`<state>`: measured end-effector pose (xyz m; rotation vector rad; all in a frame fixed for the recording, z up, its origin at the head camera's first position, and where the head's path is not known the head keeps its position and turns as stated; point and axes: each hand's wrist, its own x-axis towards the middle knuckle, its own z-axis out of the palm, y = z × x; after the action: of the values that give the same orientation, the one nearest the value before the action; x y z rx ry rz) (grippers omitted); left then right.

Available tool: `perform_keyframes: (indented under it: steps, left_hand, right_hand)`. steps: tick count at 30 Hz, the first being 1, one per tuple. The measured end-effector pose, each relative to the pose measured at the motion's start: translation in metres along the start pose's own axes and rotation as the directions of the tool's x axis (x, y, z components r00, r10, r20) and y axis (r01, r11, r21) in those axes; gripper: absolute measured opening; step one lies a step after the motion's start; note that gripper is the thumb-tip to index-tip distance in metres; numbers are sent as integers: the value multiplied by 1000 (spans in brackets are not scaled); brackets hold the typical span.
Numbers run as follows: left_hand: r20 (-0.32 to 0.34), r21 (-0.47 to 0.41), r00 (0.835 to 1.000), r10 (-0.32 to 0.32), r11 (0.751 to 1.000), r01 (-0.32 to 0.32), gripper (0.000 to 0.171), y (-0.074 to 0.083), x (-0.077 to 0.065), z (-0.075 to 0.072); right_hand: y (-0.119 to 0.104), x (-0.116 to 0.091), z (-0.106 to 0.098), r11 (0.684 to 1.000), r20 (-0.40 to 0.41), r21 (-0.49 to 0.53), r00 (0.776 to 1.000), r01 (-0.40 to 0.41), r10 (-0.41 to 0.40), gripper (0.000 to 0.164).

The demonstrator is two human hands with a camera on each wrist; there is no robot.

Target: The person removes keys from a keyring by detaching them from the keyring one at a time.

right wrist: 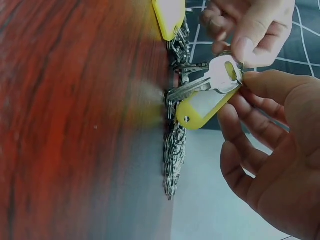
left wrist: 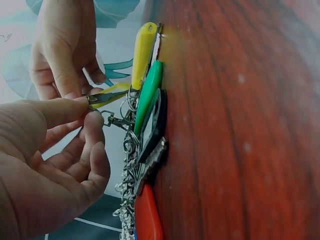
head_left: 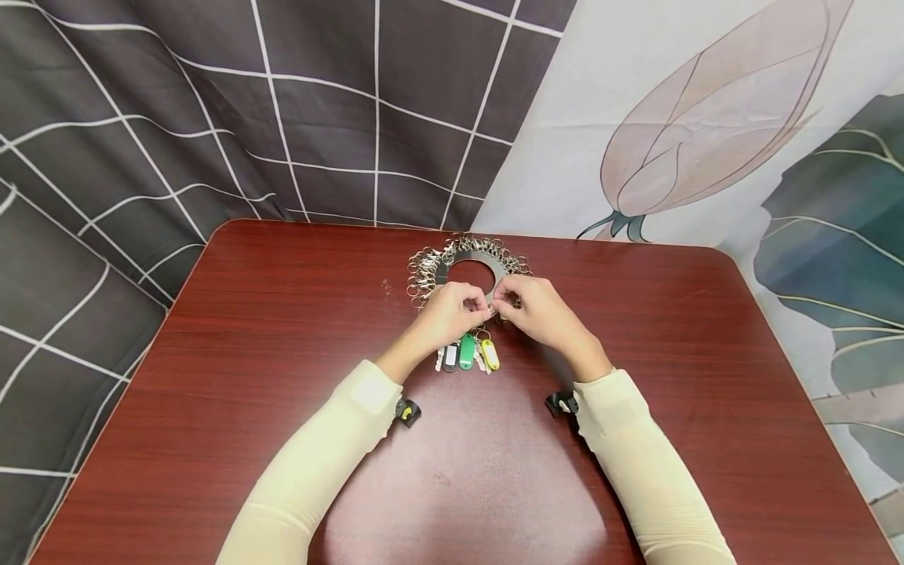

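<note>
My left hand (head_left: 452,312) and right hand (head_left: 534,308) meet at the near edge of a ring-shaped holder (head_left: 486,257) lined with metal clasps. Thumbs and forefingers of both hands pinch a small key ring. From it hang a silver key (right wrist: 217,72) and a yellow key tag (right wrist: 197,112), as the right wrist view shows. A swivel clasp (left wrist: 117,121) sits right by the left fingertips; whether it is joined to the pinched ring I cannot tell. The key ring itself is mostly hidden by the fingertips.
In front of the holder lie keys with a black tag (head_left: 450,358), a green tag (head_left: 467,351) and another yellow tag (head_left: 490,355). A red tag (left wrist: 148,215) shows in the left wrist view. Curtains (head_left: 318,118) hang behind the reddish-brown table (head_left: 282,329).
</note>
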<state>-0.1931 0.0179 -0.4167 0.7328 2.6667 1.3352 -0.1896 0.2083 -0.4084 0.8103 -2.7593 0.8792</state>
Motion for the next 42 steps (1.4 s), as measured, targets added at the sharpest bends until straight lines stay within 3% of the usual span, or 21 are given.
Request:
perform_keyframes:
  steps: [6,9,19,28,42]
  left_hand:
    - [18,20,995,-98,995,98,11,1,0,1]
    - [16,31,993,-116,993,115,9,2,1,2]
    - [-9,30,998,-59,998,59,11,0,1,1]
    - [9,22,992,-125,992,125,11,-1,2,2]
    - [14,-20,996,-84,996,84,11,0,-2,2]
  right_hand:
    - [-3,1,0,1000,10,19,1000,19,-19,6]
    - [-4,1,1,999,9,17,999,32,-32,7]
    - [-2,2,2,1000,-13,-13,1000,10,-10,6]
    - [-2,1,2,1000,-3,8,1000,23,-23,7]
    - [-1,0,2,1000,-1,0,1000,9,-9,5]
